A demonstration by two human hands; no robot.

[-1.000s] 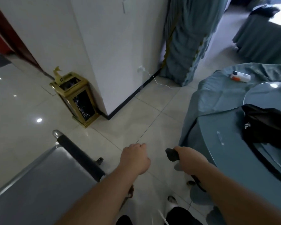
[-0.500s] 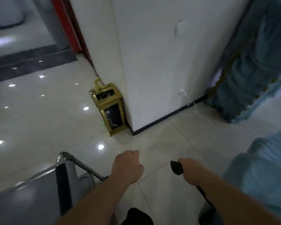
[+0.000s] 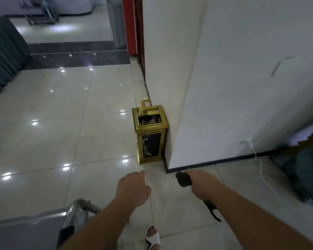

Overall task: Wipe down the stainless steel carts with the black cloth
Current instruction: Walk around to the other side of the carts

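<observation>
My right hand (image 3: 200, 184) grips the bunched black cloth (image 3: 183, 179); one end sticks out ahead of the fist and a thin tail hangs below my wrist. My left hand (image 3: 132, 188) hangs in the air with loosely curled fingers and holds nothing. A stainless steel cart (image 3: 25, 230) fills the lower left corner, its curved handle tube just left of my left forearm and not touched by either hand. Another metal cart (image 3: 42, 17) stands far off at the top left, blurred.
A gold and black waste bin (image 3: 150, 134) stands against the corner of a white wall (image 3: 242, 87). A white cable (image 3: 260, 168) trails from a wall socket across the tiled floor. A teal-draped table (image 3: 307, 177) sits at the right edge, a red door frame (image 3: 132, 24) beyond.
The view has swung left: the teal table slid out to the right, and the bin and corridor floor came to the centre. Both hands keep the same pose, cloth still held.
</observation>
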